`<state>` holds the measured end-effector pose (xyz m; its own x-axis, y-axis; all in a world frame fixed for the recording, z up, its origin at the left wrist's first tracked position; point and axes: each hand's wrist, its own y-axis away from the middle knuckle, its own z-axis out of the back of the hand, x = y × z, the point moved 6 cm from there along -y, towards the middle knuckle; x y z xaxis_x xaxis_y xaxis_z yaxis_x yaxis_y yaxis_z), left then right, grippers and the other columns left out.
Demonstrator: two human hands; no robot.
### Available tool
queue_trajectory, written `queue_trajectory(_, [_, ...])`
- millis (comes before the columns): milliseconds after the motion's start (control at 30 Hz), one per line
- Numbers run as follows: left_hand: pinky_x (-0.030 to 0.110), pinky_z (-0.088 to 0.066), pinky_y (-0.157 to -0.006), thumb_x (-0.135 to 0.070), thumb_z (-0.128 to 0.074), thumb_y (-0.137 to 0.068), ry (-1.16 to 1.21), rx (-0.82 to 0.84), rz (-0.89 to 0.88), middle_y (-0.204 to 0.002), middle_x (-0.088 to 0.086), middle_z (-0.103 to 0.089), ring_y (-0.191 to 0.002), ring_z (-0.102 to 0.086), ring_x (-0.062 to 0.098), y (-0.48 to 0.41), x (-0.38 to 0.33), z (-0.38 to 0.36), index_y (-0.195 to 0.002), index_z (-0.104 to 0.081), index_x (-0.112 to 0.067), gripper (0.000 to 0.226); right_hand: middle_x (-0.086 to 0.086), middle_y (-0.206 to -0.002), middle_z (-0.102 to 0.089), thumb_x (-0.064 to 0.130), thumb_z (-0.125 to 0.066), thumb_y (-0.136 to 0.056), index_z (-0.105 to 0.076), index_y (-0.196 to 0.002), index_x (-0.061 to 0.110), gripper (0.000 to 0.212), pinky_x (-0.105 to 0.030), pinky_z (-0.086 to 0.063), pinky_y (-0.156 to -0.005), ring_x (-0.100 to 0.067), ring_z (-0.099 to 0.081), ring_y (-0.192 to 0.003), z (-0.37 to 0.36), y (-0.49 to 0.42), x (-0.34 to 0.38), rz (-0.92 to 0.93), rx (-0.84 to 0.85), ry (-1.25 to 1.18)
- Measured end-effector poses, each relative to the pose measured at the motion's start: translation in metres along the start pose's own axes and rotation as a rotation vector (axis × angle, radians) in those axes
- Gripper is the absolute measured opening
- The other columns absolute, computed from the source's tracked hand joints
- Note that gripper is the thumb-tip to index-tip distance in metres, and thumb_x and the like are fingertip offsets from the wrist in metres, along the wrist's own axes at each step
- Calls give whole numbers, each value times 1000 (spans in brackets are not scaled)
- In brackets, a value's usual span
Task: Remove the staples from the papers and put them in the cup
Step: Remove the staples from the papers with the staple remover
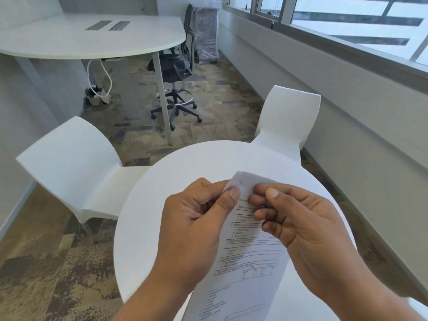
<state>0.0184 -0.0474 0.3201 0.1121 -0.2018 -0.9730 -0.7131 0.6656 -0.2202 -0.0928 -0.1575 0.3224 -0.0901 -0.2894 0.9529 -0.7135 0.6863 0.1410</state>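
Observation:
A stapled set of printed papers (250, 258) is held up over the round white table (176, 172). Its top corner is folded back toward me, and a small dark staple (240, 181) shows on that fold. My left hand (196, 230) pinches the corner from the left, thumb pressed just below the staple. My right hand (298, 223) grips the same corner from the right with thumb and fingertips. No cup is in view.
Two white moulded chairs (76, 167) (287, 119) stand at the far side of the round table. Beyond them are a large white desk (92, 35), a black office chair (176, 68) and a wrapped bin (207, 33). A window ledge runs along the right.

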Motion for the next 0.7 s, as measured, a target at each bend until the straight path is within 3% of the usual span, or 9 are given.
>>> queue_trajectory(367, [32,-42,-65,-40,-70,-85,-28,-90,-10,-63,-11,-53,-65,-50,16,-5,3,21,-76,-81,-27,19,-10,-85,-77,27,-69,-63,-79,-83,13,26,-29,-45,-64,-13,-62,-67,-5,-7,-13,36,-43,104])
queue_trajectory(533, [38,-43,-68,-40,-68,-83,67,-86,32,-67,0,-57,-68,-52,20,-8,7,30,-77,-81,-20,25,-10,-83,-77,28,-70,-62,-78,-82,15,26,-29,-47,-63,-13,-63,-66,-16,-7,-11,105,-47,137])
queue_trajectory(700, [36,-38,-71,-38,-69,-83,75,-86,4,-62,-8,-53,-66,-45,17,-12,6,41,-75,-80,-22,22,-8,-83,-76,29,-70,-61,-78,-81,18,24,-32,-46,-65,-15,-64,-69,-19,-8,-15,138,-69,149])
